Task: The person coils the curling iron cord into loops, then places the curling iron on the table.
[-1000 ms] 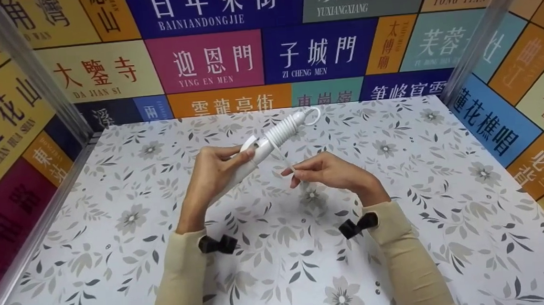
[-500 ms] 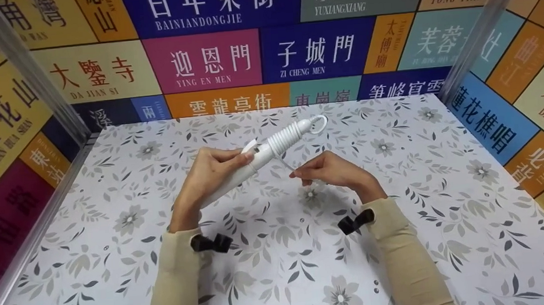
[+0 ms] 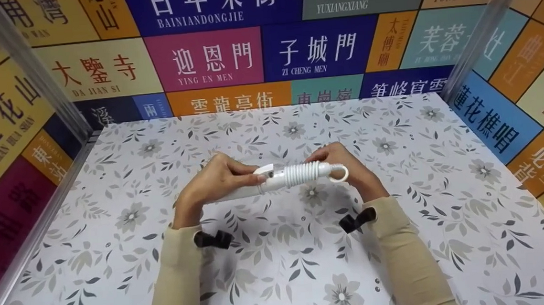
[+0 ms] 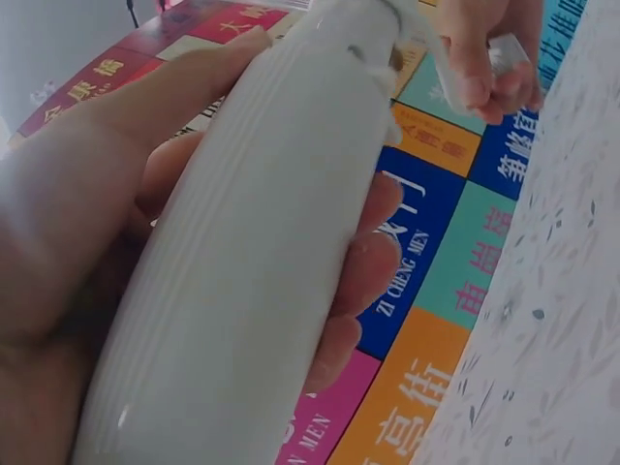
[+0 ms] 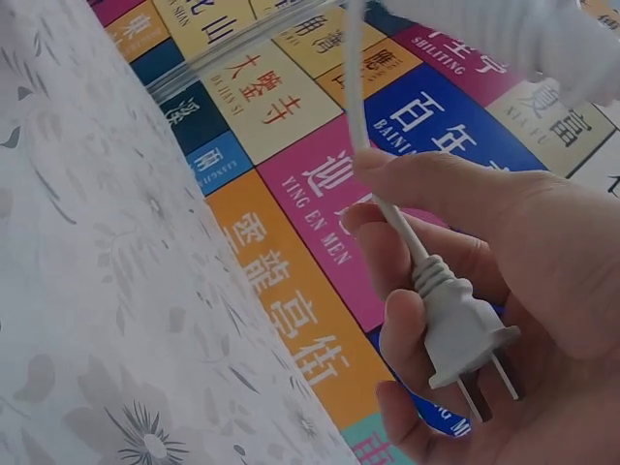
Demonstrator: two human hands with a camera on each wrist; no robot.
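Note:
My left hand (image 3: 221, 181) grips a long white handheld appliance (image 4: 242, 242), its thumb near a small raised part by the neck. The appliance is held nearly level above the table, pointing right. White cord coils (image 3: 301, 173) wrap round its right end, where a loop (image 3: 346, 173) sticks out. Behind that end, partly hidden by it in the head view, is my right hand (image 3: 344, 159). It pinches the loose power cord (image 5: 356, 97) between thumb and forefinger. The two-pin plug (image 5: 460, 329) lies within the right hand's curled fingers, prongs toward the palm.
A table (image 3: 280, 276) with a grey floral cover spreads beneath both hands. Colourful sign panels (image 3: 203, 59) stand along the back and sides. Clear corner posts (image 3: 482, 37) rise at the back corners. Each sleeve cuff carries a black wrist mount (image 3: 213, 239).
The appliance has swung from pointing up and right to nearly level. My right hand has moved from in front of its wound end to behind it, carrying the cord round.

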